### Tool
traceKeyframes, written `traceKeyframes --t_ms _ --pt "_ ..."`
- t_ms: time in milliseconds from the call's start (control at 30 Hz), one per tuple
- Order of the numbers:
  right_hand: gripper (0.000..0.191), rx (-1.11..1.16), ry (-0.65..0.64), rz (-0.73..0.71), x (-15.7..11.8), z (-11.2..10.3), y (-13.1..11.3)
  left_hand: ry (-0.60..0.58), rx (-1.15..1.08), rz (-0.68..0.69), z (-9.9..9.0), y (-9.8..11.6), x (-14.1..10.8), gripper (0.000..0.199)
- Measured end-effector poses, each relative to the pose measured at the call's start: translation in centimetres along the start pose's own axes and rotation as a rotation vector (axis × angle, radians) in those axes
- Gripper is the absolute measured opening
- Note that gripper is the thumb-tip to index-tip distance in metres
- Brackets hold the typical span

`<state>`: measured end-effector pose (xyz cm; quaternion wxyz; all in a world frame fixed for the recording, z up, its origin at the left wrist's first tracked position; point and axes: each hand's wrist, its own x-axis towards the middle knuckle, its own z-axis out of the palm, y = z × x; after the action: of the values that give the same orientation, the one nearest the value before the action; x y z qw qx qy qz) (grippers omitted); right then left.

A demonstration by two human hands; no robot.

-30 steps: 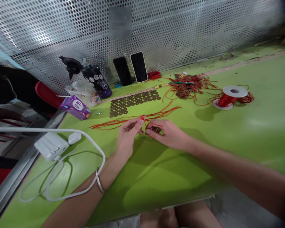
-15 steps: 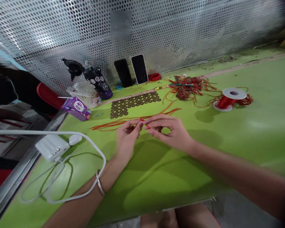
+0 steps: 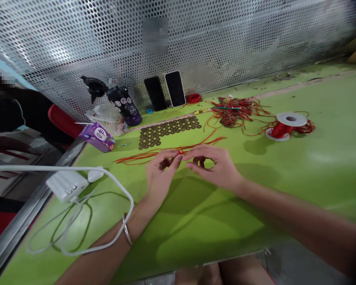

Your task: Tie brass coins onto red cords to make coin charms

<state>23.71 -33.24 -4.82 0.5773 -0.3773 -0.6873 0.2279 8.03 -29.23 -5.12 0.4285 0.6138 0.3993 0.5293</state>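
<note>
Above the near middle of the table, my left hand (image 3: 163, 170) pinches a small loop of red cord (image 3: 180, 152) between thumb and forefinger. My right hand (image 3: 215, 164) is close beside it, thumb and forefinger apart, with the forefinger tip by the loop; no cord shows between its fingers. Behind both hands lie cut lengths of red cord (image 3: 136, 156) in a loose bundle. Farther back, rows of brown round coins with holes (image 3: 169, 128) are laid flat side by side. The cord's far ends are partly hidden by my fingers.
A cord spool (image 3: 284, 128) and a tangled pile of corded coins (image 3: 235, 111) lie right. Two phones (image 3: 175, 89) lean on the mesh wall, near a dark bottle (image 3: 123, 105). Left are a purple carton (image 3: 98, 136), a white charger (image 3: 67, 185) and its cable. A person sits far left.
My right thumb and forefinger have parted, and the red cord seen between them earlier no longer shows there. My left hand keeps its pinch on the loop. The view has shifted slightly.
</note>
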Motion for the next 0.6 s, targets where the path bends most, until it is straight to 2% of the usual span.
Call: traceKeyframes --t_ms 267,467,600 --pt "0.012 -0.051 -0.044 0.028 0.16 -0.04 -0.31 -0.038 0.159 0.257 -0.29 0.13 -0.46 0.004" --pt "0.013 -0.089 -0.030 0.069 0.22 -0.21 -0.40 -0.039 0.204 0.303 -0.36 0.36 -0.52 0.006" --pt "0.011 -0.036 -0.034 0.114 0.21 -0.19 -0.38 -0.043 0.255 0.358 -0.31 0.55 -0.50 0.006"
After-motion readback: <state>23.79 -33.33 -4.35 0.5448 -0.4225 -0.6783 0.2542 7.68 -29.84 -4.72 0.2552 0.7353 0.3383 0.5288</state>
